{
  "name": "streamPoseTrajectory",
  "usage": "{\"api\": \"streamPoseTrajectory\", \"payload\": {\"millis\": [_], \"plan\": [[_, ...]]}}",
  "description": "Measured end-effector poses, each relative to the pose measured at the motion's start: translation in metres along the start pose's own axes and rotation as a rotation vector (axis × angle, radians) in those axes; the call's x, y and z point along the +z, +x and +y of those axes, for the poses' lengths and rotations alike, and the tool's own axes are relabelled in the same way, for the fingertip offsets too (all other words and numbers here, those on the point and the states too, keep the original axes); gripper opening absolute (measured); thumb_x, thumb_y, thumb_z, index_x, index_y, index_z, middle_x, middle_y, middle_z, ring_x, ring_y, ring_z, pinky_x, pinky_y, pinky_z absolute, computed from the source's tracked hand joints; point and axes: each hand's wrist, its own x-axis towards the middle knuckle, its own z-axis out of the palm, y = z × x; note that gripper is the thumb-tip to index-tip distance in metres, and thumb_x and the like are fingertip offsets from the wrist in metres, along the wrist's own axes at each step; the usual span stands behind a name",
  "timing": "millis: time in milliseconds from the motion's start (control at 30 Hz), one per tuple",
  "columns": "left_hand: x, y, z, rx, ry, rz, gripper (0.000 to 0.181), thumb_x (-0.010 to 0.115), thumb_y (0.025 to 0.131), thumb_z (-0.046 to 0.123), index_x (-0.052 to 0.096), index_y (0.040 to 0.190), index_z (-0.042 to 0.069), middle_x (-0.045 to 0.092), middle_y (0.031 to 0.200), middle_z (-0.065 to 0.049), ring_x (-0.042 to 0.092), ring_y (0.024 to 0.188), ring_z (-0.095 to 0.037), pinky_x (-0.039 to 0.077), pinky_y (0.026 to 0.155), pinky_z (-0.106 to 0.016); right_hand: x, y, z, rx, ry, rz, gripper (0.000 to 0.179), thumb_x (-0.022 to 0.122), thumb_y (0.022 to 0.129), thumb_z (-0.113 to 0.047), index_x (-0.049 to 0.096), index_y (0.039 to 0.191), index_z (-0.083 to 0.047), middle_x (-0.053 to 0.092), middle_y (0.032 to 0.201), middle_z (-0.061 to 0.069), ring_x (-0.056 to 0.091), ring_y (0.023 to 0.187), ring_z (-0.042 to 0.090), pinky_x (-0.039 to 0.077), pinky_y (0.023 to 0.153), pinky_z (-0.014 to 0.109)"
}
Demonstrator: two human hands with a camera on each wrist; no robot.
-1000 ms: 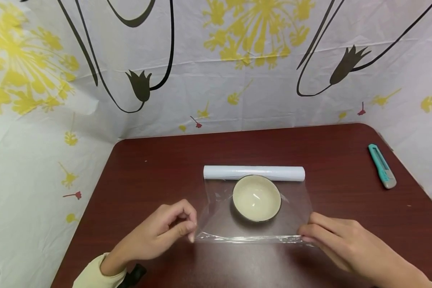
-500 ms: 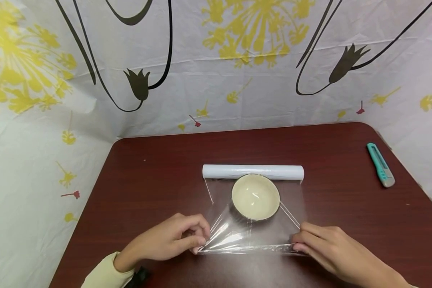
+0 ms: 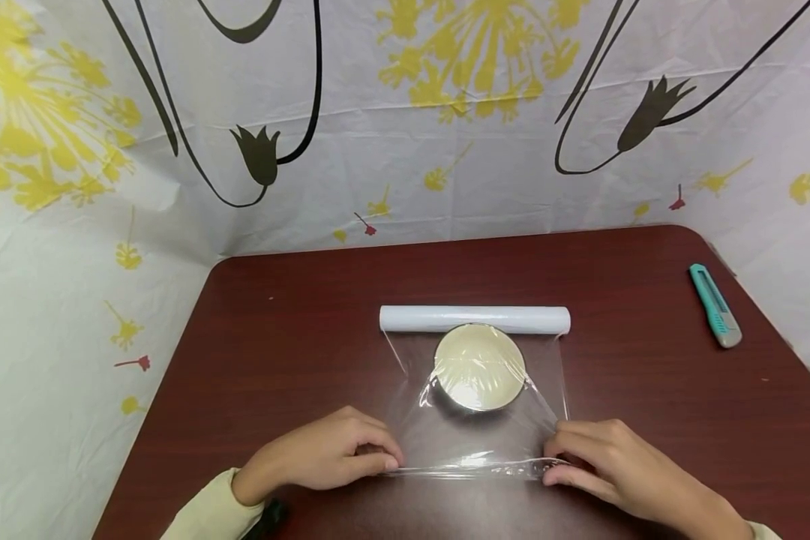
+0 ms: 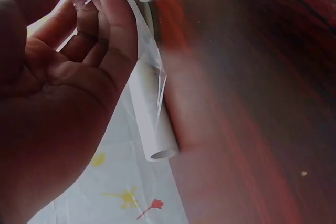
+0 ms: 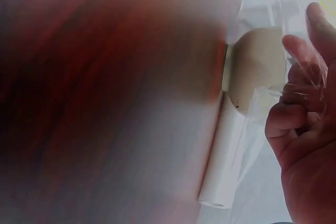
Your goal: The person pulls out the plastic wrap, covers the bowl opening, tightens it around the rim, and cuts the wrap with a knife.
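A cream bowl [image 3: 479, 364] stands upright on the table, with clear plastic wrap [image 3: 472, 442] stretched over its top and toward the front. The wrap runs from a white roll [image 3: 472, 319] lying just behind the bowl. My left hand [image 3: 331, 450] pinches the near left corner of the wrap between thumb and fingers. At the near right corner, my right hand [image 3: 621, 465] pinches the wrap with its thumb below. In the right wrist view the film lies across the fingers and the bowl [image 5: 257, 66] shows behind it.
A teal and grey utility knife [image 3: 715, 306] lies at the right side of the dark red-brown table [image 3: 297, 322]. A flower-printed white cloth [image 3: 351, 135] hangs behind the table and at its sides. Near the left sleeve is a black object [image 3: 268, 517], partly hidden.
Both hands have drawn the wrap's front edge toward the near side and come a little closer together. The film now lies over the bowl's mouth, with creases and shine on it.
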Motion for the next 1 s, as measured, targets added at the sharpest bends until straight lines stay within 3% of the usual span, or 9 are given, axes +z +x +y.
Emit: {"api": "streamPoseTrajectory", "payload": {"millis": [100,233,333,567,767,1000], "plan": [[0.002,0.003,-0.003,-0.016,0.047,-0.014,0.019,0.067,0.113,0.022,0.084,0.115,0.013,0.077,0.107,0.012,0.063,0.096,0.01,0.053,0.086,-0.012,0.0,-0.002,0.005,0.032,-0.003,-0.005,0.02,0.084,0.099,-0.017,0.069,0.106,-0.029,0.059,0.097,-0.023,0.051,0.085,-0.016,0.046,0.069,0.008],[0.004,0.01,-0.006,-0.06,0.114,-0.037,0.018,0.069,0.111,0.024,0.085,0.113,0.014,0.078,0.107,0.013,0.064,0.097,0.01,0.053,0.088,-0.014,-0.001,-0.002,0.011,0.136,-0.023,-0.038,0.027,0.087,0.096,-0.016,0.066,0.101,-0.033,0.057,0.092,-0.026,0.05,0.079,-0.014,0.044,0.068,0.008],[0.003,0.016,-0.008,-0.111,0.152,-0.049,0.017,0.072,0.11,0.025,0.086,0.11,0.016,0.077,0.099,0.016,0.063,0.091,0.011,0.052,0.086,-0.014,0.0,-0.001,0.017,0.212,-0.014,-0.05,0.033,0.091,0.091,-0.014,0.063,0.103,-0.028,0.053,0.085,-0.027,0.047,0.072,-0.013,0.041,0.064,0.007],[-0.002,0.03,-0.012,-0.251,0.133,-0.039,0.006,0.079,0.105,0.021,0.082,0.101,0.019,0.063,0.077,0.022,0.053,0.069,0.008,0.048,0.067,-0.016,-0.003,0.01,0.029,0.316,0.007,-0.015,0.07,0.097,0.082,-0.008,0.051,0.135,-0.003,0.049,0.072,-0.026,0.039,0.061,-0.015,0.038,0.055,0.008],[-0.007,0.041,-0.018,-0.326,0.159,-0.018,0.02,0.084,0.1,0.019,0.068,0.089,0.023,0.053,0.065,0.019,0.049,0.06,0.005,0.044,0.06,-0.021,-0.007,0.024,0.034,0.457,0.042,-0.054,0.112,0.098,0.084,-0.011,0.025,0.169,-0.005,0.049,0.068,-0.027,0.045,0.057,-0.009,0.043,0.053,0.016],[-0.01,0.053,-0.024,-0.375,0.269,-0.001,0.033,0.088,0.096,0.019,0.057,0.087,0.02,0.057,0.068,0.014,0.055,0.062,-0.001,0.049,0.059,-0.026,-0.013,0.037,0.042,0.478,0.041,-0.162,0.127,0.099,0.084,-0.014,0.012,0.176,-0.007,0.051,0.065,-0.027,0.045,0.055,-0.008,0.045,0.051,0.022]]}}
